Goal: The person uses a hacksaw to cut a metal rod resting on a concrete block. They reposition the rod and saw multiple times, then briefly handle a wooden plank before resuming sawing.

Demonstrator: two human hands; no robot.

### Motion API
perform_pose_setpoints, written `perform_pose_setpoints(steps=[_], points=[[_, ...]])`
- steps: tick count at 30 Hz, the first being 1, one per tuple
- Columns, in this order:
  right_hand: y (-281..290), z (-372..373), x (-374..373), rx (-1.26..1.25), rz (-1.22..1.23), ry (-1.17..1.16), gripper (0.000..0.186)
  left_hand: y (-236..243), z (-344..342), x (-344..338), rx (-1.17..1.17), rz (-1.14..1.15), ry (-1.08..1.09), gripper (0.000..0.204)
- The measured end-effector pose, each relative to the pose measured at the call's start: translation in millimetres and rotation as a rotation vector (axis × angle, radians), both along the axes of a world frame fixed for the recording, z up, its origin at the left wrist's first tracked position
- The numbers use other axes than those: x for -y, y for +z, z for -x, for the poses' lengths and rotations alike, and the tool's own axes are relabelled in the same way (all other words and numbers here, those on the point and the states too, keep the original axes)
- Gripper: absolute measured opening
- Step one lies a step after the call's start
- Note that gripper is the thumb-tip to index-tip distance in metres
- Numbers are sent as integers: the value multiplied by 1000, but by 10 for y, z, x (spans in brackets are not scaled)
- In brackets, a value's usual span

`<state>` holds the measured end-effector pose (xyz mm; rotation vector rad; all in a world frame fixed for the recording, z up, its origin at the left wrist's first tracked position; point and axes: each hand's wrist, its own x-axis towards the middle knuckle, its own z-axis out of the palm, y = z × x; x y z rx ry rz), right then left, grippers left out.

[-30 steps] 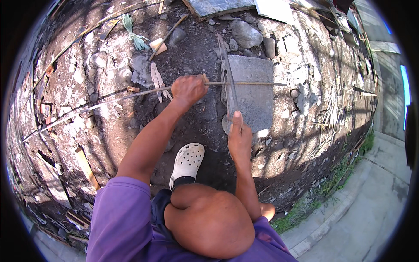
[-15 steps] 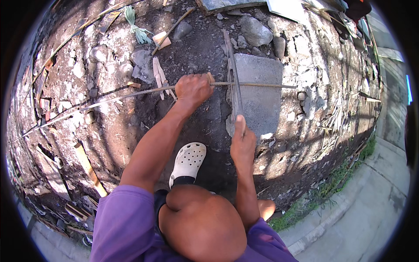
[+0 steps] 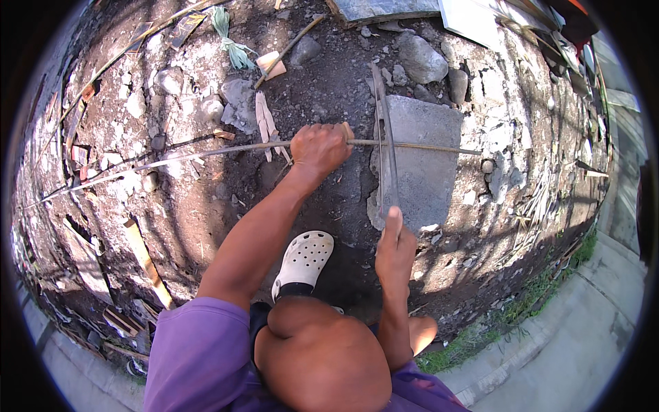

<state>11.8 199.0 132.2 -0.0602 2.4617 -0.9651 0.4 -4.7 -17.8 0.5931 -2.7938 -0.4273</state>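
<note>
My left hand point(image 3: 318, 147) is a closed fist around a long thin metal rod point(image 3: 233, 147), pressing it down near the concrete slab. A small piece of wood point(image 3: 348, 130) shows beside its knuckles; whether the fist grips it too, I cannot tell. My right hand point(image 3: 396, 254) is wrapped round the handle of a hacksaw point(image 3: 390, 151), thumb laid along the top. The saw points away from me and crosses the rod nearly at a right angle, just right of my left fist. Beneath the crossing lies a flat grey concrete slab point(image 3: 425, 182). Where blade meets rod is too fine to see.
My foot in a white clog point(image 3: 307, 255) stands below the rod. Rocks point(image 3: 421, 58), a green plastic strip point(image 3: 230, 41), a stick point(image 3: 288, 49) and wood scraps point(image 3: 147, 262) litter the dirt. Grass point(image 3: 511, 309) and a concrete pavement point(image 3: 549, 357) border the right side.
The view has shifted, so the scene sits lower and further right. My right hand has drawn the hacksaw slightly toward me. My left hand keeps its hold on the rod.
</note>
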Motion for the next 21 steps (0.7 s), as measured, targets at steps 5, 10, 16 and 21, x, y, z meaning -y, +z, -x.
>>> perform_pose_setpoints(steps=[5, 10, 16, 21], points=[[-249, 71, 54, -3, 30, 5, 64, 89, 19, 53, 58, -14, -3, 22], [222, -793, -780, 217, -52, -147, 57, 21, 10, 19, 27, -6, 9, 24], [344, -785, -949, 266, -48, -157, 55, 107, 14, 30, 71, -28, 25, 23], [214, -853, -918, 145, -1, -89, 59, 326, 47, 124, 302, -231, -70, 34]])
